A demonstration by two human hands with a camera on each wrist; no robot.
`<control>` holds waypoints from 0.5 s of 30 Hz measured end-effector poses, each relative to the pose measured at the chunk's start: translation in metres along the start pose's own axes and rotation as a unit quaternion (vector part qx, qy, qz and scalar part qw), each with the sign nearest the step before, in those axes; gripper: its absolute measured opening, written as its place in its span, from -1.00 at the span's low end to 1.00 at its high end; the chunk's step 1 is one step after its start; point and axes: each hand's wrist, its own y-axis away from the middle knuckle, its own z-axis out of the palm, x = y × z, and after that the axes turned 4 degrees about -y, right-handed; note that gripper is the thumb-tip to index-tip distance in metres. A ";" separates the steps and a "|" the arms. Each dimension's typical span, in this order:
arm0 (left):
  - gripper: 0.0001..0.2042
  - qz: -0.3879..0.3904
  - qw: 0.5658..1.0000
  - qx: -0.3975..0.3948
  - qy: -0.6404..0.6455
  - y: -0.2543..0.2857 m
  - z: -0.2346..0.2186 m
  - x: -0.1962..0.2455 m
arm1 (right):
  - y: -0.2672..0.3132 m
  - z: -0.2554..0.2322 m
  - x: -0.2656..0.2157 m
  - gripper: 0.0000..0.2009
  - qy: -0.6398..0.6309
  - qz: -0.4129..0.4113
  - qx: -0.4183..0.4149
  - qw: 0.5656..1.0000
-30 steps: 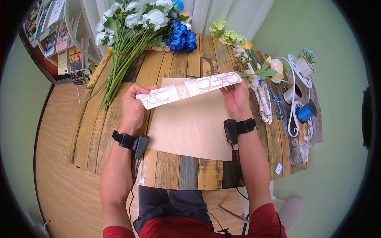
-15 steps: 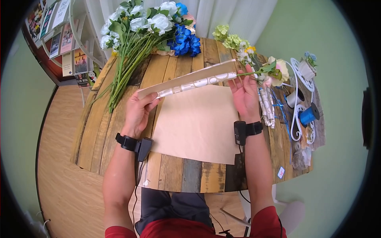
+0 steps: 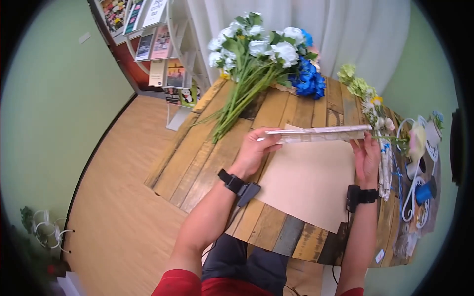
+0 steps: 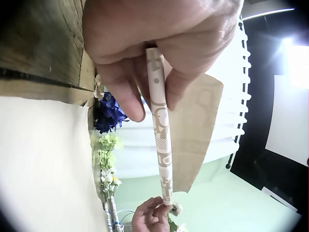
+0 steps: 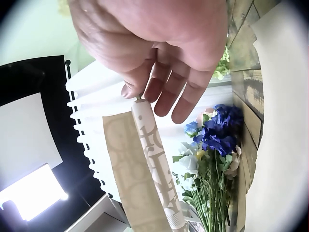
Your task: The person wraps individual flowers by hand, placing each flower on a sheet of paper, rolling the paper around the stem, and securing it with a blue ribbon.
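A strip of white-and-tan printed wrapping paper [image 3: 321, 134], partly rolled into a narrow tube, is held up over the table between both hands. Its loose flap [image 4: 199, 125] stands out beside the tube in both wrist views. My left hand [image 3: 254, 152] pinches the tube's left end between thumb and fingers. At the other end my right hand [image 3: 366, 159] pinches the green stem [image 5: 139, 96] of a flower between thumb and forefinger, its other fingers spread. The pale cream flower [image 3: 417, 140] sticks out to the right; the stem inside the paper is hidden.
A brown paper sheet [image 3: 308, 182] lies on the plank table [image 3: 197, 167] below. Long-stemmed white flowers [image 3: 256, 47] and blue ones [image 3: 308, 81] lie at the back. To the right are paper-wrapped flower bundles [image 3: 385, 172], a blue ribbon spool [image 3: 425, 191] and a white scroll stand [image 3: 410, 202].
The paper has turned from showing its printed face, through its plain inner side, to nearly edge-on. Both hands hold on at its ends. The head view has swung left.
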 end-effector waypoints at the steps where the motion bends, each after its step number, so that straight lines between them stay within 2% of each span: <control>1: -0.82 0.016 1.000 -0.014 -0.001 0.001 0.001 0.002 | 0.000 -0.004 0.000 -0.82 -0.013 0.015 0.005 1.000; 3: -0.82 0.030 0.999 -0.016 0.008 0.003 0.002 0.005 | 0.000 -0.003 0.004 -0.82 -0.025 0.031 0.011 0.999; 5: -0.82 0.037 0.999 -0.024 0.022 0.004 0.000 0.002 | 0.003 -0.002 0.007 -0.84 -0.048 0.031 0.093 0.994; 6: -0.82 0.083 0.996 -0.033 0.001 0.001 -0.003 -0.003 | -0.002 -0.012 0.007 -0.83 -0.117 0.097 0.028 0.988; 7: -0.81 0.125 0.991 -0.045 -0.016 -0.001 -0.002 -0.008 | -0.003 -0.016 0.012 -0.80 -0.124 0.103 0.016 0.987; 9: -0.77 0.127 0.991 -0.043 -0.014 0.001 0.001 -0.007 | -0.001 -0.019 0.024 -0.79 -0.123 0.055 0.089 0.987; 11: -0.83 0.128 0.991 -0.015 -0.031 0.001 0.001 -0.010 | 0.003 -0.003 0.020 -0.80 -0.118 0.051 0.113 0.985; 12: -0.87 0.116 0.992 0.034 -0.021 0.007 0.013 0.000 | 0.005 -0.002 0.018 -0.80 -0.107 0.052 0.089 0.989; 13: -0.90 0.141 0.989 0.032 -0.026 0.005 0.011 0.000 | 0.007 0.001 0.016 -0.79 -0.097 0.056 0.063 0.992; 14: -0.93 0.100 0.991 0.077 -0.041 0.007 0.010 0.003 | 0.007 0.008 0.014 -0.79 -0.087 0.053 0.070 0.992; 15: -0.93 0.095 0.990 0.096 -0.036 0.005 0.009 0.003 | 0.006 0.021 0.009 -0.79 -0.080 0.059 0.063 0.993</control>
